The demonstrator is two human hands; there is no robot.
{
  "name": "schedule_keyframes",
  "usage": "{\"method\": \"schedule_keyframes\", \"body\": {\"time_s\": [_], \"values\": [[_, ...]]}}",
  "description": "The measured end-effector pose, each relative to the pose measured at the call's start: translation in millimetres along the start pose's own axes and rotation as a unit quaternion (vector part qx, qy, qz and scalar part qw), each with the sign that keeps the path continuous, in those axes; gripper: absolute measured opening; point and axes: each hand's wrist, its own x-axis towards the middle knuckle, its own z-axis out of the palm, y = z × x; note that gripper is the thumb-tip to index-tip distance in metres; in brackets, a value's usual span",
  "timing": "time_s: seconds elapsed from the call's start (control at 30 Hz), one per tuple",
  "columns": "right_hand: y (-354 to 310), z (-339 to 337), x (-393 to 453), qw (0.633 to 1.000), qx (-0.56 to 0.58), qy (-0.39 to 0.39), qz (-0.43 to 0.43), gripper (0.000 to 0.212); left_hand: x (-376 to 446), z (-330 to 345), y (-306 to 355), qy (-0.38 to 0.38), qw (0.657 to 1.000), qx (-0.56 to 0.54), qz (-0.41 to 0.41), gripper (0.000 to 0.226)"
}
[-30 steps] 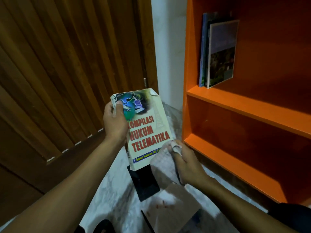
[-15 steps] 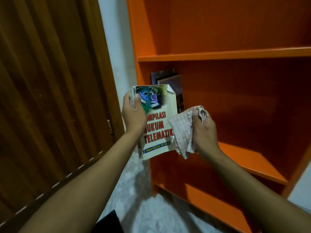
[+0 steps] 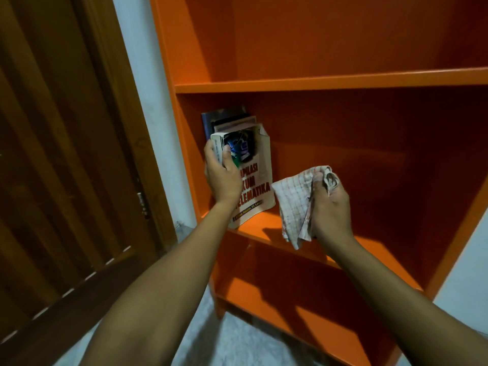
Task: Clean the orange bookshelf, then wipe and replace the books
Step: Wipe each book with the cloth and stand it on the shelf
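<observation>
My left hand (image 3: 220, 175) grips a white paperback (image 3: 260, 178) with red title letters by its spine. The book stands tilted at the left end of the middle board of the orange bookshelf (image 3: 330, 81), its lower edge at the board's front. Behind it, two or three darker books (image 3: 227, 120) lean against the shelf's left wall. To the right, my right hand (image 3: 330, 215) holds a bunched checked cloth (image 3: 294, 204) in front of the same compartment, apart from the book.
A dark wooden door (image 3: 66, 154) fills the left side, with a strip of white wall (image 3: 148, 101) between it and the shelf. The upper and lower compartments hold nothing visible. Pale marbled floor (image 3: 229, 344) shows at the bottom.
My view rose from the floor to the shelf. My left hand carried the paperback up and into the middle compartment against the other books. My right hand lifted the cloth off the book's cover.
</observation>
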Motion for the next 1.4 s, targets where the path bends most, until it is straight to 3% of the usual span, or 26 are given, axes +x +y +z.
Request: {"method": "schedule_keyframes", "body": {"time_s": [0.2,0.37,0.43,0.8,1.03,1.17,1.27,1.4], "values": [[4.0,2.9,-10.1,0.999,0.03,-0.008,0.02,0.025,-19.0,-17.7,-3.1,-0.086,0.996,-0.002,0.008,0.036],[3.0,7.9,-18.0,0.998,0.051,-0.024,0.036,0.026,-37.7,-44.7,-30.9,-0.249,0.948,0.176,-0.087,0.027],[1.9,11.4,-18.6,0.997,0.058,-0.03,0.042,0.026,-39.4,-48.4,-33.3,-0.269,0.929,0.228,-0.113,0.02],[2.1,20.3,-5.4,0.997,0.056,-0.04,0.045,0.029,-26.1,6.5,-46.1,-0.184,0.949,0.213,-0.145,0.021],[11.4,16.4,5.9,0.997,0.049,-0.031,0.041,0.025,-27.1,38.4,-39.3,-0.118,0.938,0.246,-0.215,0.052],[17.2,14.4,8.7,0.998,0.036,-0.026,0.041,0.023,-28.6,44.6,-37.1,-0.088,0.94,0.233,-0.231,0.058],[19.2,12.0,6.1,0.998,0.032,-0.029,0.05,0.024,-31.0,36.1,-41.6,-0.093,0.946,0.238,-0.202,0.055],[16.7,13.3,-4.8,0.997,0.036,-0.037,0.064,0.023,-38.8,5.6,-52.8,-0.127,0.962,0.219,-0.099,0.037]]}}
